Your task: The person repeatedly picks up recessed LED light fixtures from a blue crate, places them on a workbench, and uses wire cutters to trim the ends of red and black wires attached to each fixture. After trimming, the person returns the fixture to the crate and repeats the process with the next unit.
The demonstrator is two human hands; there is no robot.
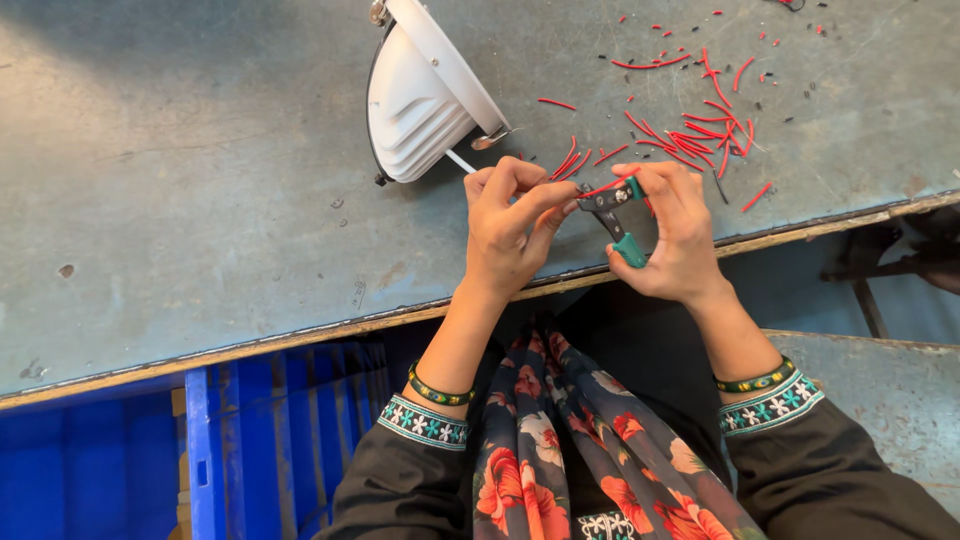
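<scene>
A white round lamp housing (425, 90) lies tilted on the grey-blue worktable (200, 180). A thin white wire (461, 161) runs from it to my left hand (510, 225), which pinches a red wire (605, 186) between thumb and fingers. My right hand (675, 235) grips small pliers with green handles (617, 218), their dark jaws closed around the red wire close to my left fingertips. Both hands hover at the table's near edge.
Several cut red wire pieces (700, 130) and tiny black bits lie scattered on the table at the upper right. A blue plastic crate (230, 440) stands below the table edge at lower left. A metal stool edge (890, 390) shows at right.
</scene>
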